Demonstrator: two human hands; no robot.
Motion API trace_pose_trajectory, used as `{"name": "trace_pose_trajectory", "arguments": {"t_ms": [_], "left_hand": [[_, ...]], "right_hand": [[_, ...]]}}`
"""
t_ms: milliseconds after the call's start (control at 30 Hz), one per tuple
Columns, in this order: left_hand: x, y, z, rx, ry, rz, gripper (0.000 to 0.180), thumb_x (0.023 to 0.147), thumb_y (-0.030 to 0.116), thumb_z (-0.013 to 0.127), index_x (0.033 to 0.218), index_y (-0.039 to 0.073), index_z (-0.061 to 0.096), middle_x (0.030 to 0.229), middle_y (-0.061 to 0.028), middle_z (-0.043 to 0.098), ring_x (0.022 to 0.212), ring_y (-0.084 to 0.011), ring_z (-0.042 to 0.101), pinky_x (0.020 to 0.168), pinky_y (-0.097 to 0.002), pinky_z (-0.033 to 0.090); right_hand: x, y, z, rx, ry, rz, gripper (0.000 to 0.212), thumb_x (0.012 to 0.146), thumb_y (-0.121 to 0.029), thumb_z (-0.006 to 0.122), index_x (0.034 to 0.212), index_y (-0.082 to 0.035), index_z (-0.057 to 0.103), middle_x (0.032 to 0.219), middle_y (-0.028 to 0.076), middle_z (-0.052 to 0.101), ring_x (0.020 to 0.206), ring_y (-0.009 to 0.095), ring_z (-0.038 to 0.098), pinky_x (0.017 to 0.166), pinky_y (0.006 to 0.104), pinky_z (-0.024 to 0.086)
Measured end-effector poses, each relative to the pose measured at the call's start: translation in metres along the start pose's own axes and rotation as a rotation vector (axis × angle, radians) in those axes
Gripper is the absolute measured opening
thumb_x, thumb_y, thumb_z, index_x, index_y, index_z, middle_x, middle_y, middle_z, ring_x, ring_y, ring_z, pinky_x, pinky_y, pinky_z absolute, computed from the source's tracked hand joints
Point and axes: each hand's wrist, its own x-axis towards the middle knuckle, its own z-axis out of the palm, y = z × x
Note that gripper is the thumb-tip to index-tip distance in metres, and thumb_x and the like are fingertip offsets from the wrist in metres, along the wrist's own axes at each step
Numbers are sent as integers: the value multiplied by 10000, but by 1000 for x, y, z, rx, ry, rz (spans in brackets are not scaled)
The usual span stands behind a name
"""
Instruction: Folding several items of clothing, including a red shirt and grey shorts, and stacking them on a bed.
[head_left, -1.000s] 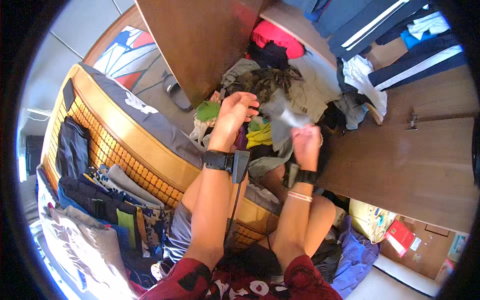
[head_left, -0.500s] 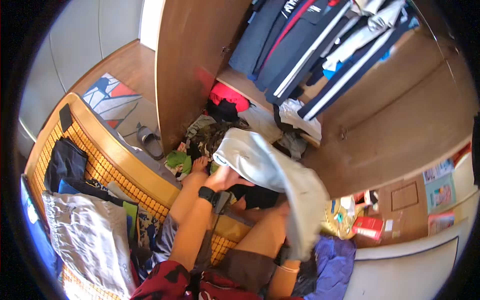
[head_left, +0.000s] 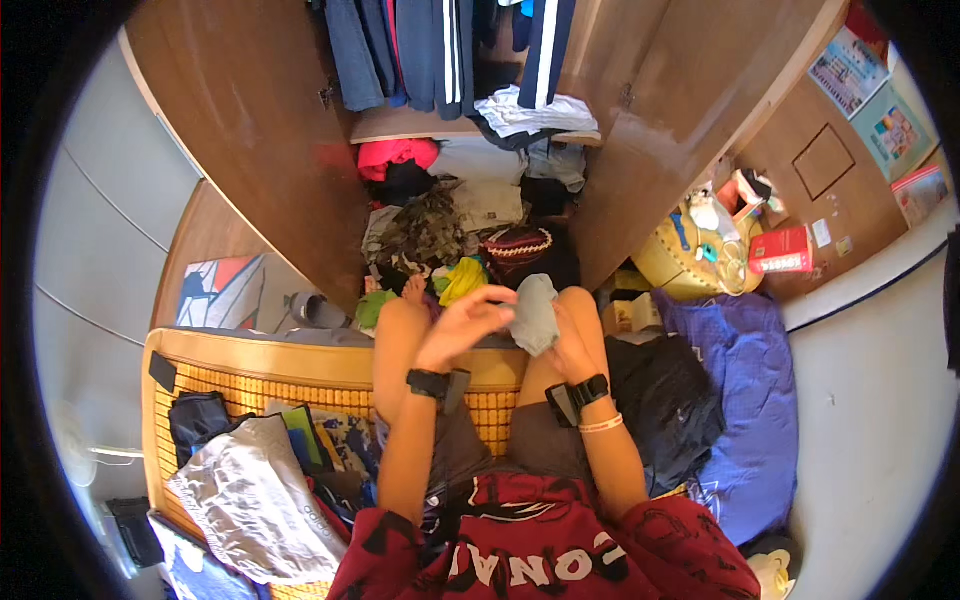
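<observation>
Clearly, the right hand (head_left: 573, 350) grips bunched grey cloth (head_left: 534, 316) (rounded, creased) while the left hand (head_left: 462, 328) curves, loosely spread.

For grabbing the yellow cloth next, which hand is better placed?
Probably the left hand: it looks empty and is nearer the yellow cloth in the picture, while the right hand holds the bunched grey cloth.

**Single head-worn fisheye, facing down**

We had one view: left of the head pair, upright, unmirrored. We looked down over the red shirt (head_left: 520, 535), with left hand (head_left: 463, 328) and right hand (head_left: 570, 352) close, near center. Ahead, up top, we caught the wardrobe (head_left: 690, 130), farther off; straight edges bowed.
</observation>
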Motion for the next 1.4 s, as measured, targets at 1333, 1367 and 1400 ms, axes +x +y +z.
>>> {"name": "trace_pose_trajectory", "arguments": {"t_ms": [1333,1367,1400], "left_hand": [[0,-37,-26,315,839,454,197,1022,0,566,1170,-18,695,1061,-44,661,980,-135,604,881,-286,483],[0,-32,-24,315,838,455,197,1022,0,566,1170,-18,695,1061,-44,661,980,-135,604,881,-286,483],[0,-28,-22,296,893,452,202,1011,-16,557,1161,-12,693,1078,-56,650,1009,-157,605,908,-294,477]], "right_hand": [[-19,7,38,-1285,1,-732,470,816,65,682,1257,-73,596,1043,103,561,890,273,614,794,395,522],[-19,5,38,-1285,3,-733,470,816,65,682,1257,-73,596,1043,103,561,890,273,614,794,395,522],[-18,4,37,-1332,19,-702,407,830,45,676,1220,-57,616,1034,135,573,897,316,621,798,415,525]]}}
